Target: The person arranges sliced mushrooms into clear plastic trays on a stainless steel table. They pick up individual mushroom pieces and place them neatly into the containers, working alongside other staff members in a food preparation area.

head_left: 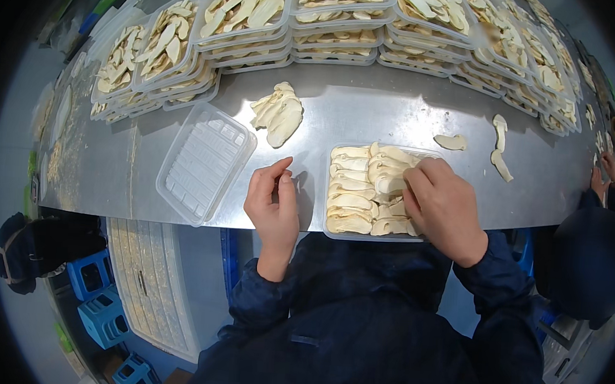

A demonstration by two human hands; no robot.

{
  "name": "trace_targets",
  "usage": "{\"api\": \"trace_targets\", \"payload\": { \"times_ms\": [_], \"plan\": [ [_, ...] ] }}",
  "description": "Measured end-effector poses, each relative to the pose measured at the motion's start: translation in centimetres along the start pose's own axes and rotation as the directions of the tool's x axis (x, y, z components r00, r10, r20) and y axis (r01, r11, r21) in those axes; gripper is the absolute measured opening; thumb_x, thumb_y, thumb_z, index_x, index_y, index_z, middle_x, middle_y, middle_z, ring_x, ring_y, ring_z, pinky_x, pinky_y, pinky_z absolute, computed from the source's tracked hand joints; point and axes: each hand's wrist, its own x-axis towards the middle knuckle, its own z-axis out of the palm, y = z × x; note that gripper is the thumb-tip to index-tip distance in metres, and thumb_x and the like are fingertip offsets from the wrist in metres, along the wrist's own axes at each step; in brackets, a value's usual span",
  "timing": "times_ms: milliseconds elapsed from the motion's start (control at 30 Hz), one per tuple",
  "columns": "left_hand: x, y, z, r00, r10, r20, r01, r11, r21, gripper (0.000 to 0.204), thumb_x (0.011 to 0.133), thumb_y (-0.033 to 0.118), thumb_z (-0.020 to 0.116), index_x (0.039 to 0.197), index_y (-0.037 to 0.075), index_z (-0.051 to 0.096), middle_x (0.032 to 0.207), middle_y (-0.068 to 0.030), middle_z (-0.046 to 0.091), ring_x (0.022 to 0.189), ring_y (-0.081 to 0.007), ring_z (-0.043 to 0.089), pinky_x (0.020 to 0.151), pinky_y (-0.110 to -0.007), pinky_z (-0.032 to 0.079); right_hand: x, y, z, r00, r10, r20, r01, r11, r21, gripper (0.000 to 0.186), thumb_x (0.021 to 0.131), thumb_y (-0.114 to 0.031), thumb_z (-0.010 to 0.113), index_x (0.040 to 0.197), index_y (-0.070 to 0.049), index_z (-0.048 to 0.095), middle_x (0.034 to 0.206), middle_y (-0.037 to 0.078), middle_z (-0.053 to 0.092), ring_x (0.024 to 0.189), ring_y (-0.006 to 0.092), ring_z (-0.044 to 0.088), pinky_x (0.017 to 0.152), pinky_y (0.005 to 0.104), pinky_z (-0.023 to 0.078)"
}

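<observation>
As slices (352,185) lie in rows, maybe to fit, I can't see if the right hand (444,209) grips; the left hand (274,211) hangs loose, empty.

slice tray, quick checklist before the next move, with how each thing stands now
1. Left hand free: ok, no slice shows in it.
2. Right hand gripping a slice: cannot tell, the hand itself blocks the view.
3. Slice tray back from the table's near edge: not ok, sits right at it.
4. Tray's right side evenly filled: cannot tell, the hand covers part.
5. Loose pile within reach: probably ok, beyond the left hand.
</observation>
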Motion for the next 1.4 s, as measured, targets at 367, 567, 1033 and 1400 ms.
{"api": "trace_targets", "payload": {
  "times_ms": [367, 567, 1033, 1400],
  "plan": [
    [0.0, -0.9, 0.0, 0.999, -0.002, -0.034, 0.004, 0.999, 0.042, 0.022, 0.095, 0.002, 0.049, 0.109, -0.006, 0.064, 0.093, -0.0086, 0.056, 0.080, -0.0149, 0.054, 0.072, -0.026, 0.045, -2.1, 8.2, -3.0, 0.859, 0.428, -0.281, -0.454, 0.890, -0.031, 0.010, 0.078, -0.009, 0.066, 0.087, -0.008, 0.061, 0.082, 0.010, 0.061, 0.076, 0.0302, 0.061, 0.064, 0.0383, 0.049],
    [-0.5, -1.1, 0.6, 0.995, -0.079, -0.056, 0.078, 0.997, -0.027, 0.023, 0.097, 0.004, 0.049, 0.111, -0.006, 0.062, 0.092, -0.0056, 0.053, 0.078, -0.0118, 0.051, 0.066, -0.025, 0.044, -8.2, 11.0, -3.5, 0.746, 0.623, -0.236, -0.629, 0.775, 0.058, 0.013, 0.080, -0.012, 0.061, 0.092, -0.005, 0.064, 0.089, 0.015, 0.063, 0.082, 0.0374, 0.061, 0.071, 0.0419, 0.050],
    [0.2, -5.0, 0.4, 0.999, 0.003, -0.050, -0.005, 0.998, -0.057, 0.025, 0.098, 0.010, 0.047, 0.113, -0.006, 0.060, 0.076, -0.0013, 0.050, 0.057, -0.0057, 0.041, 0.052, -0.023, 0.034, -12.9, 12.0, -2.2, 0.592, 0.735, 0.331, -0.533, 0.048, 0.845, 0.026, 0.099, -0.016, 0.047, 0.115, -0.001, 0.061, 0.080, 0.006, 0.066, 0.055, 0.0079, 0.056, 0.048, 0.0227, 0.043],
    [-0.2, -5.7, 0.1, 0.990, -0.131, -0.048, 0.120, 0.974, -0.191, 0.025, 0.098, 0.010, 0.049, 0.115, -0.005, 0.060, 0.074, -0.0005, 0.051, 0.056, -0.0049, 0.039, 0.052, -0.022, 0.033, -15.3, 13.6, -5.3, 0.489, 0.778, 0.394, -0.601, -0.027, 0.798, 0.025, 0.095, -0.024, 0.056, 0.095, 0.000, 0.065, 0.074, 0.008, 0.070, 0.055, 0.0094, 0.061, 0.050, 0.0197, 0.043]
  ]
}}
